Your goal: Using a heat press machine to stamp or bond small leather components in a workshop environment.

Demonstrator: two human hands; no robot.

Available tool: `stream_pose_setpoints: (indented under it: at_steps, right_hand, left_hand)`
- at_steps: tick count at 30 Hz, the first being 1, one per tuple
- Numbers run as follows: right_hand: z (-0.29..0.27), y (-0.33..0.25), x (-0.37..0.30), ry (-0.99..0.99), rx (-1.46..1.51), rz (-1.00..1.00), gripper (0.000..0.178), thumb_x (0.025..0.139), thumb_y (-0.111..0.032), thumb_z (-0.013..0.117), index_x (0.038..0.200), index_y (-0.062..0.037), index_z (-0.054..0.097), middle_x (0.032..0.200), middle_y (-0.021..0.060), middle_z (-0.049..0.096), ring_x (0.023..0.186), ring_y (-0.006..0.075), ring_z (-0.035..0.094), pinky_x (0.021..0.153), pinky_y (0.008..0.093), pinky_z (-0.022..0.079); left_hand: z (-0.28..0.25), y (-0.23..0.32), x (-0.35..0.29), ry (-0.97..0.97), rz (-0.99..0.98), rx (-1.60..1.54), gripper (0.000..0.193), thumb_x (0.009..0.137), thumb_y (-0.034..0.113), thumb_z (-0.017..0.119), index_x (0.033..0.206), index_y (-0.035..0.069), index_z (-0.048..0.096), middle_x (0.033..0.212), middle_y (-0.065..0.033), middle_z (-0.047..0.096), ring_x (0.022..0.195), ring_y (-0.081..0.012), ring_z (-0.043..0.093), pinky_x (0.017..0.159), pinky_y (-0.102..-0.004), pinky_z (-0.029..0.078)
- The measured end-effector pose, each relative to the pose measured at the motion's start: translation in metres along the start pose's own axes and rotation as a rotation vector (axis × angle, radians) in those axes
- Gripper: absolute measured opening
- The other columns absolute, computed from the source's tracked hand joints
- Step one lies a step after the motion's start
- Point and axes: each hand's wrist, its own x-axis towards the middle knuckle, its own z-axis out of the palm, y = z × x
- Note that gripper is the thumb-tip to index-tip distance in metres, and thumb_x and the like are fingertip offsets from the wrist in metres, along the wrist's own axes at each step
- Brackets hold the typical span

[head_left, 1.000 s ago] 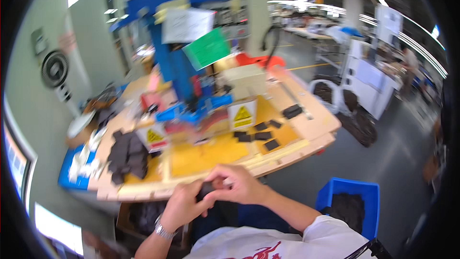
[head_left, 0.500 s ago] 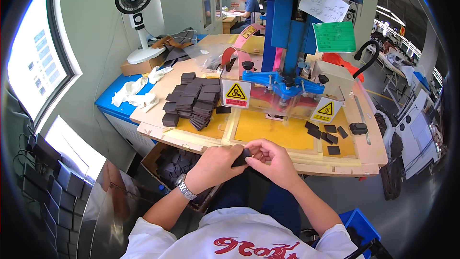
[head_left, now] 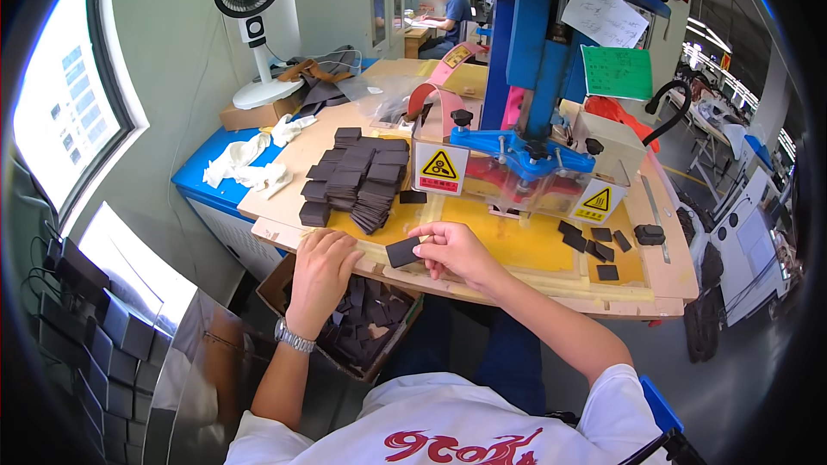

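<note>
Between the thumb and fingers of my right hand [head_left: 455, 250] is a thin black rectangular piece [head_left: 402, 251], held tilted above the table's near edge. My left hand [head_left: 324, 269], with a metal watch [head_left: 294, 336] at the wrist, lies over the table's front edge just left of it. Its fingers are loosely extended and no piece shows in them; their undersides are hidden. Beyond my left hand stands a heap of stacked black pieces [head_left: 357, 174]. One single piece [head_left: 413, 197] lies to the right of that heap.
A blue press [head_left: 534, 152] with clear guards and warning signs [head_left: 440, 168] stands at the table's middle. Several loose black pieces [head_left: 575, 237] lie right of it. Below the near edge, a carton [head_left: 372, 370] holds many dark pieces. A fan [head_left: 258, 43] and a seated person [head_left: 450, 17] are farther back.
My hands, together around a dark piece before, are now apart. The left has moved left to the table edge; the right holds the piece out flat. The view has shifted slightly.
</note>
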Motion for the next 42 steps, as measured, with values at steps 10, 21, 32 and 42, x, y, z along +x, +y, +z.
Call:
stream_pose_setpoints:
  at_steps: [10,21,32,42]
  right_hand:
    - [0.003,0.004,0.006,0.010,0.064,0.078,0.037,0.101,-0.009,0.075,0.134,0.0069,0.068,0.085,0.0058,0.071,0.066,0.0107,0.068,0.059,0.0263,0.060]
    - [0.003,0.002,0.004,0.037,0.239,0.151,0.035,0.101,-0.009,0.076,0.130,0.0084,0.066,0.095,0.0076,0.072,0.075,0.0125,0.072,0.072,0.0321,0.069]
    - [0.008,-0.010,0.018,0.100,0.220,0.242,0.026,0.103,-0.011,0.077,0.124,0.0004,0.066,0.102,0.0048,0.070,0.087,0.0147,0.074,0.084,0.0356,0.069]
    - [0.040,-0.012,0.058,0.209,0.197,0.297,0.019,0.099,-0.008,0.079,0.111,0.0027,0.069,0.102,0.0096,0.071,0.089,0.0190,0.073,0.079,0.0370,0.069]
  left_hand:
    - [0.036,-0.003,0.014,0.004,0.031,-0.044,0.022,0.097,0.007,0.073,0.117,0.000,0.074,0.120,-0.0162,0.071,0.116,-0.0388,0.064,0.105,-0.0502,0.051]
    - [0.054,0.001,0.027,-0.011,0.022,0.001,0.025,0.094,0.007,0.075,0.118,0.002,0.072,0.122,-0.0146,0.069,0.118,-0.0377,0.064,0.106,-0.0488,0.050]
    - [0.047,-0.001,0.025,0.037,-0.005,-0.004,0.021,0.095,0.006,0.074,0.115,0.000,0.075,0.118,-0.0151,0.073,0.117,-0.0363,0.066,0.105,-0.0480,0.050]
    - [0.032,-0.003,0.006,0.310,-0.222,-0.213,0.009,0.100,0.000,0.069,0.107,-0.003,0.075,0.106,-0.0178,0.077,0.097,-0.0376,0.073,0.090,-0.0450,0.058]
